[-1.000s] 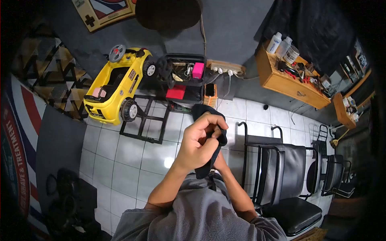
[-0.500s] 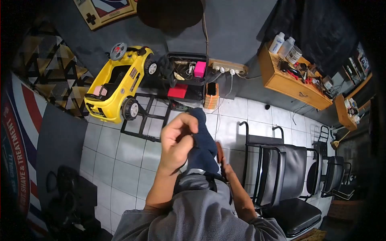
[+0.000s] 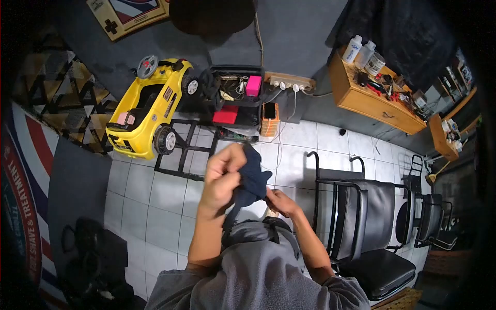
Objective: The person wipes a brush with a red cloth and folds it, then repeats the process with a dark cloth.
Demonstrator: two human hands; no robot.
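A dark navy cloth (image 3: 252, 176) hangs bunched in front of my body, above the tiled floor. Its upper left part is in my left hand (image 3: 223, 178), whose fingers are curled closed around it. My right hand (image 3: 282, 202) is at the lower right edge of the cloth, with thumb and fingers pinched on it. What kind of garment or cloth it is, I cannot make out.
A yellow toy car (image 3: 150, 111) stands on a black metal frame (image 3: 181, 155) to the left. Ahead are a black shelf rack (image 3: 235, 111) and a power strip (image 3: 289, 81). To the right are a wooden drawer unit (image 3: 380, 106) and a black chair (image 3: 374, 227).
The cloth, stretched out long before, is now bunched up shorter. My right hand, blurred and lower earlier, now pinches its lower right edge. The view has shifted slightly.
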